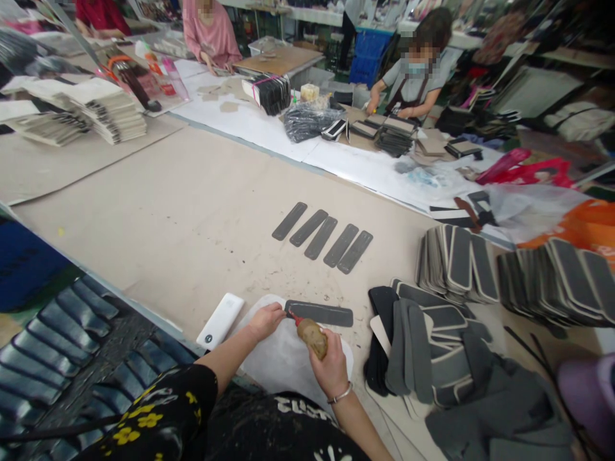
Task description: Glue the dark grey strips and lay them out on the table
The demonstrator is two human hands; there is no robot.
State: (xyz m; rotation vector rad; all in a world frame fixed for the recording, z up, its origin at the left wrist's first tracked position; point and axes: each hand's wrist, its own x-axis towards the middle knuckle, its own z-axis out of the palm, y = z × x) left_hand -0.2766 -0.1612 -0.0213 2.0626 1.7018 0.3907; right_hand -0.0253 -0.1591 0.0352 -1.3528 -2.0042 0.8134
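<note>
The right hand partly hides the bottle it grips; well to its right, the edge crops a blurred purple object.

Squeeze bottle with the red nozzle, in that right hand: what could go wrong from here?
The red nozzle is close to the left hand, so anything coming out might smear the fingers. The right hand grips the squeeze bottle; squeezing too hard could leave a blob on the dark grey strip. The white power bank beside the left forearm might get knocked.
</note>
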